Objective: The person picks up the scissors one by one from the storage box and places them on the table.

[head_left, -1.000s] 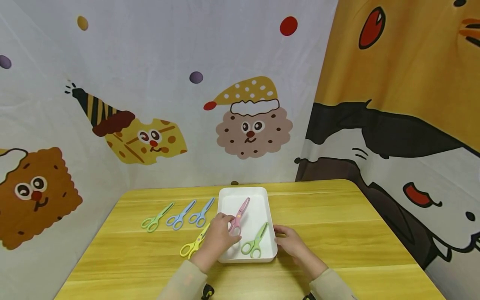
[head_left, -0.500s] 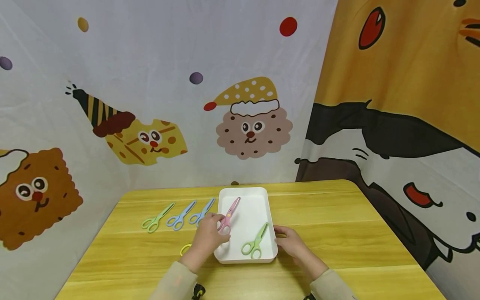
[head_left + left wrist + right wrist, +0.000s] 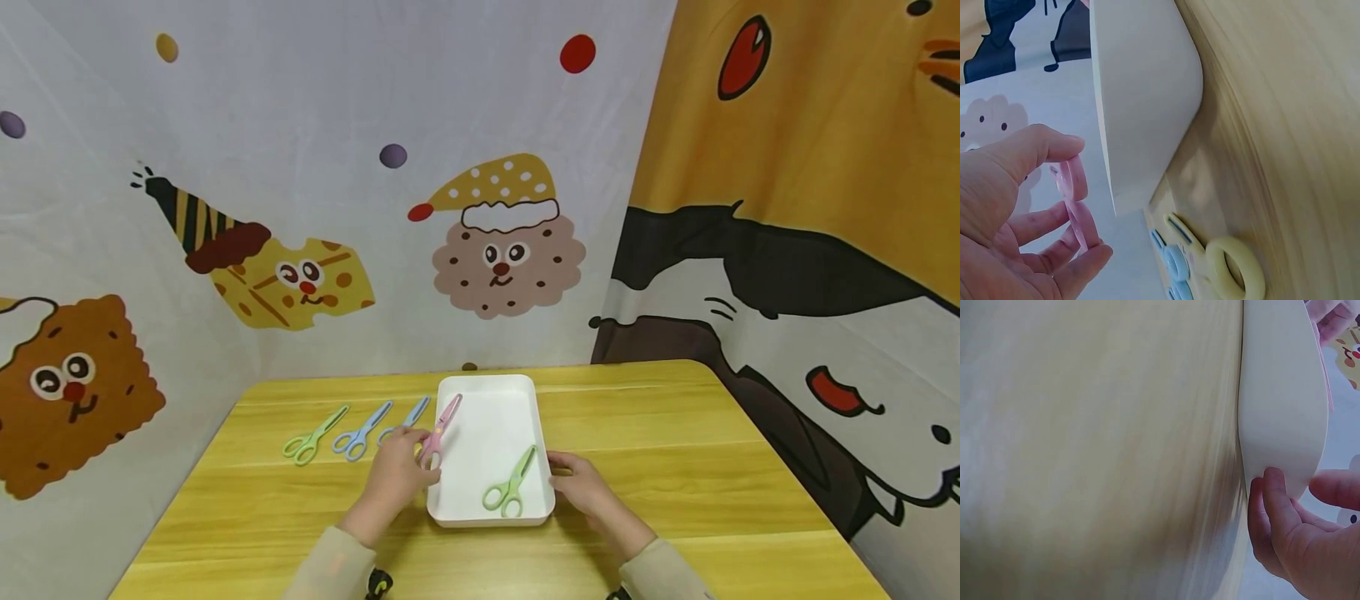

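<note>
My left hand pinches pink scissors by the handle loops, thumb above and fingers below in the left wrist view. Their tip points up and away, over the left rim of a white tray. Inside the tray, at its near right, lie green scissors. My right hand holds the tray's right side. In the right wrist view its fingertips press the outer wall and the thumb meets the rim. Yellow scissors lie on the table below my left hand, which hides them from the head view.
Left of the tray, a row of scissors lies on the wooden table: green ones, blue ones, and more blue ones whose handles my left hand partly covers. A printed cloth hangs behind the table.
My left hand has carried the pink scissors leftward from the middle of the tray to its left rim, covering the yellow scissors. My right hand and the tray stay put.
</note>
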`<state>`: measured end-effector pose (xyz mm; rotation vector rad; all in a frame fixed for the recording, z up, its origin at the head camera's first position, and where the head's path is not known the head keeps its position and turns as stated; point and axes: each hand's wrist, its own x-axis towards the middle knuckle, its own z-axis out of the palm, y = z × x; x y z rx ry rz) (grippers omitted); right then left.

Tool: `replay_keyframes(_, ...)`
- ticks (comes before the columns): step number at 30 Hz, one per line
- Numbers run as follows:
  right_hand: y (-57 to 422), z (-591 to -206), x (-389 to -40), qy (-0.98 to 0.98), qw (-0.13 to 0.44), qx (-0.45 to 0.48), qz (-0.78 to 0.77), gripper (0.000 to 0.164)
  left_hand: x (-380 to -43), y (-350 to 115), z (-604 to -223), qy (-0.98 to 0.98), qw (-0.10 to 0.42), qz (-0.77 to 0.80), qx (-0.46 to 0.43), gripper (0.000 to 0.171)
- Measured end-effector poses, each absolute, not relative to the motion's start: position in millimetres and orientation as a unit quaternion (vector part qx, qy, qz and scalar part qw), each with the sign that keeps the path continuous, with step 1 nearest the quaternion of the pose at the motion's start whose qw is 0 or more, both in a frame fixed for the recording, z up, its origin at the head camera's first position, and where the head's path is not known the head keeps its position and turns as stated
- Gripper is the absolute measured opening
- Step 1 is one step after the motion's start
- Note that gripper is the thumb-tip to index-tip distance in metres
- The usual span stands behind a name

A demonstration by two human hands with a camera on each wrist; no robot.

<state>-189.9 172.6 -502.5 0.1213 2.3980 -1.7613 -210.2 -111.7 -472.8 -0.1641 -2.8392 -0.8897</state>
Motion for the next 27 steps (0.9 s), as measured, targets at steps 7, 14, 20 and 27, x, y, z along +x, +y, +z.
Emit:
replay_keyframes(7, 171.6, -502.6, -190.2, 0.798, 0.085, 0.042, -0.595, 0.041, -208.9, -122.4, -473.0, -0.951, 0.088, -0.291, -0.052, 0.051)
replay_keyframes(14, 171.2, -503.2, -191.2, 0.789, 0.088, 0.044, -0.606, 0.041, -207.6, -133.2, -475.6, -0.948, 0.091, -0.3, -0.05, 0.054)
replay_keyframes(20, 171.6, -503.3, -190.8, 0.79, 0.088, 0.042, -0.605, 0.041, -205.8, -142.7, -476.9, -0.947, 0.096, -0.3, -0.055, 0.054)
replay_keyframes(27, 171.9, -502.2, -189.8, 0.79, 0.087, 0.04, -0.606, 0.041, -203.6, -152.2, -481.5, -0.947, 0.08, -0.308, -0.048, 0.056)
